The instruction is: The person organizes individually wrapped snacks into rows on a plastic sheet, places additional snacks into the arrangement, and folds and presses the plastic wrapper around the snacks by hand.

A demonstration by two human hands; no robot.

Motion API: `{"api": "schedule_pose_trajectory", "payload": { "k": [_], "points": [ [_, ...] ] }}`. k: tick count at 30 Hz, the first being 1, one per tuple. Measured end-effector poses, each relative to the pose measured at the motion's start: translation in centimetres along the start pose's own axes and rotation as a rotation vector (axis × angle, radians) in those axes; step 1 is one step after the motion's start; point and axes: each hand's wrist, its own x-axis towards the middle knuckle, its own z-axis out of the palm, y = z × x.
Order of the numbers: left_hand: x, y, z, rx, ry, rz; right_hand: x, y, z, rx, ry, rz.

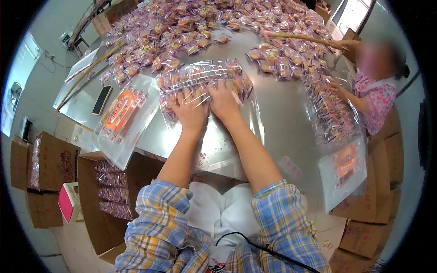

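A large clear plastic bag (200,73) full of small wrapped snacks lies on the metal table in front of me. My left hand (189,109) rests on the near left part of the bag, fingers spread over the packets. Beside it, my right hand (224,101) presses on the middle of the bag with its fingers stretched forward. Shiny plastic hides some fingertips, and I cannot tell whether they are under the film. The bag's loose film trails toward me on the table.
A heap of wrapped snacks (182,27) covers the table's far side. Flat printed bags (120,111) and a phone (102,100) lie left. An open carton (98,214) holds filled bags below. At right, a co-worker (375,86) holds a stick (300,36) and touches another filled bag (330,109).
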Motion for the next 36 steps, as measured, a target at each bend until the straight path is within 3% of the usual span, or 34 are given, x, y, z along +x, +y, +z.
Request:
{"api": "schedule_pose_trajectory", "payload": {
  "k": [2, 5, 6, 9, 10, 13, 14, 17, 20, 28, 31, 34, 36],
  "points": [
    [0.3, -0.1, 0.2, 0.021, 0.032, 0.039, 0.4, 0.9, 0.4, 0.040, -0.038, -0.030],
    [0.0, -0.7, 0.9, -0.016, -0.069, 0.046, -0.3, 1.1, -1.6, 0.013, 0.076, -0.098],
    [0.1, -1.2, 0.8, 0.010, -0.154, 0.067, -0.2, 1.4, -1.2, 0.046, -0.011, -0.060],
    [-0.1, -0.9, 0.7, 0.164, -0.087, 0.112, 0.4, 3.1, 1.0, 0.101, -0.034, -0.126],
    [0.1, -0.6, 0.3, 0.131, -0.192, 0.063, 0.5, 3.7, 1.0, 0.033, -0.047, -0.149],
    [-0.1, -0.9, 0.8, 0.100, -0.117, 0.091, 0.6, 4.1, 1.2, 0.157, -0.016, -0.167],
    [-0.4, -1.5, 1.4, 0.076, -0.073, 0.112, 0.1, 3.7, 1.5, 0.212, 0.006, -0.085],
    [-0.9, -1.4, 0.1, -0.027, -0.113, 0.109, -0.3, 2.2, -1.3, 0.149, -0.133, -0.077],
    [-0.9, -1.1, -1.2, -0.010, -0.157, 0.126, -0.6, 1.8, -1.7, 0.043, -0.078, -0.127],
    [-1.3, -1.6, -1.3, -0.050, -0.153, 0.158, 1.9, -0.4, -4.9, -0.144, -0.376, -0.016],
    [-1.0, -1.9, -1.0, -0.028, -0.134, 0.163, 1.7, -0.8, -3.9, -0.139, -0.275, 0.022],
    [-0.9, -1.6, -1.3, -0.033, -0.183, 0.137, 1.8, -0.3, -3.1, -0.135, -0.320, 0.011],
    [-0.6, -1.2, -1.8, -0.037, -0.231, 0.115, 1.1, 0.9, -3.2, -0.029, -0.252, -0.076]
  ]
}}
